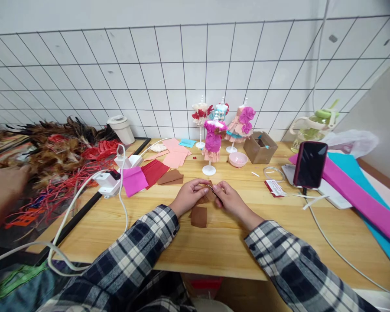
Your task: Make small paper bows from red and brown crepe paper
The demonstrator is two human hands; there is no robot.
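My left hand (191,196) is closed on a piece of brown crepe paper (205,198), pinched near its top edge. From the right, my right hand (230,197) grips a small slim tool (217,198) with a dark lower part and a thin shiny tip, which meets the paper at my left fingertips. Whether it is scissors or tweezers is hidden by my fingers. Just below my hands, a small stack of brown paper squares (199,217) lies on the wooden table (195,255).
Dressed mini mannequins (212,143), a pink bowl (238,159) and a cardboard box (260,147) stand behind my hands. Coloured paper sheets (156,172) and a power strip (108,184) lie left. A phone (310,165) stands right. Another person's hand (6,190) is by feathers (55,151).
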